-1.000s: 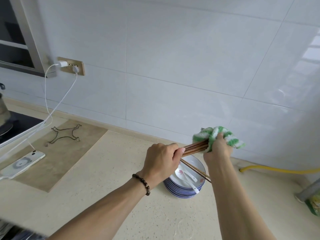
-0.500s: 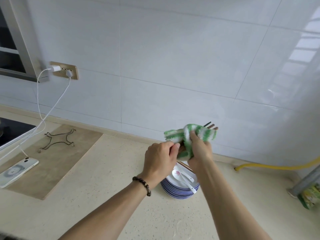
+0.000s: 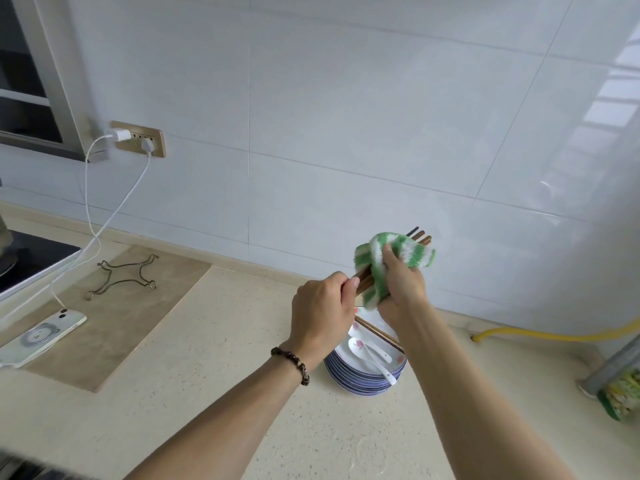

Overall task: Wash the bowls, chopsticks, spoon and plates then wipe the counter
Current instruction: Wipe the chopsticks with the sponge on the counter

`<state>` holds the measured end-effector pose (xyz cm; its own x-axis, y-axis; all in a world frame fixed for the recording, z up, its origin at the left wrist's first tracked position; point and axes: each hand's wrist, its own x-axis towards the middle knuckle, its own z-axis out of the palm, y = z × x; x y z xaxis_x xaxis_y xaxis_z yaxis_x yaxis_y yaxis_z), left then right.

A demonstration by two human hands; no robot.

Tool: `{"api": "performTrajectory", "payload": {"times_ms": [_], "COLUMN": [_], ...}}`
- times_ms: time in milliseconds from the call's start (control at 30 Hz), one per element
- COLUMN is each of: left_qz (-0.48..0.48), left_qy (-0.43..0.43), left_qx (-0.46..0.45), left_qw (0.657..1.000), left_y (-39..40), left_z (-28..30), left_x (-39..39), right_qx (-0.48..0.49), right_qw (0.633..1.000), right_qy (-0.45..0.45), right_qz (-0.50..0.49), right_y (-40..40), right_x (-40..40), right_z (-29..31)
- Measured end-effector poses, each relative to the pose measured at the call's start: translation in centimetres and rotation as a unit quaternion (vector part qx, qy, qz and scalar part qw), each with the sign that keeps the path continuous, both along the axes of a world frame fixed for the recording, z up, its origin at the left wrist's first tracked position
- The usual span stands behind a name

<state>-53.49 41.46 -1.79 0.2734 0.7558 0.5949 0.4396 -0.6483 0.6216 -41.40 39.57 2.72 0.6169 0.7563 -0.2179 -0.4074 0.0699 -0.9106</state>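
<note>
Cloth has slid back toward the far tips of the chopsticks since 0.5 s ago — wiping stroke ongoing, chopsticks not yet done. Left hand pinches the near ends; right hand has its fingers curled round the cloth. Count: 1 held bundle, at least 3 tips showing; 2 more chopsticks and 2 spoons on 1 stack of plates — number unclear.
</note>
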Motion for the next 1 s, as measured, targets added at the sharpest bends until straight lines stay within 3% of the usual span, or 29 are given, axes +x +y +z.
{"api": "performTrajectory", "payload": {"times_ms": [67,133,200,233,267,333,367,400,433,500,600,700,900,1000], "left_qz": [0.014,-0.039,-0.06,-0.035,0.002,0.038,0.031,0.013,-0.004,-0.043,-0.11,-0.085,-0.112,-0.102], "left_qy": [-0.043,-0.003,0.081,0.098,0.11,0.185,0.264,0.35,0.435,0.506,0.481,0.453,0.47,0.457], "left_qx": [0.018,0.022,0.024,0.055,0.103,0.199,0.24,0.26,0.249,0.218,0.248,0.299,0.219,0.233], "left_qw": [0.999,0.999,0.995,0.993,0.989,0.962,0.934,0.9,0.865,0.834,0.834,0.835,0.848,0.852], "left_y": [0.6,0.8,1.0,1.4,2.0,3.4,4.4,4.8,5.0,5.2,5.1,6.8,3.4,5.0], "left_z": [-0.4,-1.1,-1.2,-1.1,-0.9,0.0,0.7,1.4,1.9,1.7,1.3,0.9,1.6,1.8], "left_x": [0.3,-0.2,-1.9,-2.7,-3.5,-4.3,-4.4,-4.3,-4.1,-3.8,-4.5,-6.1,-1.9,-4.1], "right_qx": [0.018,0.036,-0.016,-0.076,-0.147,-0.242,-0.251,-0.246,-0.23,-0.179,-0.104,-0.09,-0.008,-0.029], "right_qw": [0.995,0.99,0.972,0.929,0.855,0.65,0.565,0.511,0.483,0.46,0.445,0.423,0.407,0.419], "right_qy": [-0.01,-0.035,-0.204,-0.341,-0.477,-0.697,-0.764,-0.803,-0.826,-0.856,-0.88,-0.894,-0.908,-0.901], "right_qz": [0.1,0.133,0.113,0.117,0.143,0.181,0.185,0.182,0.179,0.154,0.133,0.118,0.097,0.103], "right_y": [-0.1,-0.8,-1.3,-1.7,-2.0,-2.8,-3.2,-3.7,-3.9,-4.1,-4.2,-5.2,-3.5,-4.7], "right_x": [-1.6,-1.3,0.8,2.2,3.1,4.0,3.9,3.5,3.1,2.8,3.9,7.3,3.8,7.9], "right_z": [-1.3,-1.9,-1.8,-1.9,-2.3,-2.8,-3.1,-3.2,-3.2,-3.7,-4.8,-4.9,-4.1,-4.0]}}
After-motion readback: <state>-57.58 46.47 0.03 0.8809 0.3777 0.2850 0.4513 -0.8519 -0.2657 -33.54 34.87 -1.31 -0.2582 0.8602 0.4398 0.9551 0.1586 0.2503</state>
